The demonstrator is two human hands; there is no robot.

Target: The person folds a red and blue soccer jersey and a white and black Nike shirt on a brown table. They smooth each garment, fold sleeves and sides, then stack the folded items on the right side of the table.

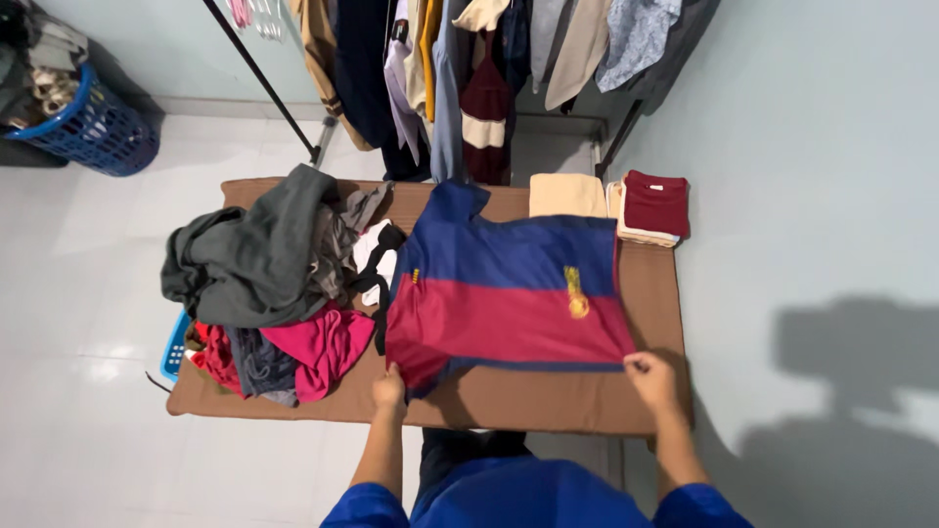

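On the brown padded table (548, 401), the left hand (389, 387) and right hand (649, 375) pinch the near edge of the blue-and-red striped jersey (509, 293), lying crosswise, collar pointing left

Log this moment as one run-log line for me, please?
left hand: grips shirt edge | right hand: grips shirt edge | shirt: flat on table | clothes pile: beside shirt

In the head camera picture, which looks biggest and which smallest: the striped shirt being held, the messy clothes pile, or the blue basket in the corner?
1. Striped shirt and messy clothes pile: about alike, too close to rank.
2. Blue basket: smallest, though it sits farther away and is cut off by the picture's edge.
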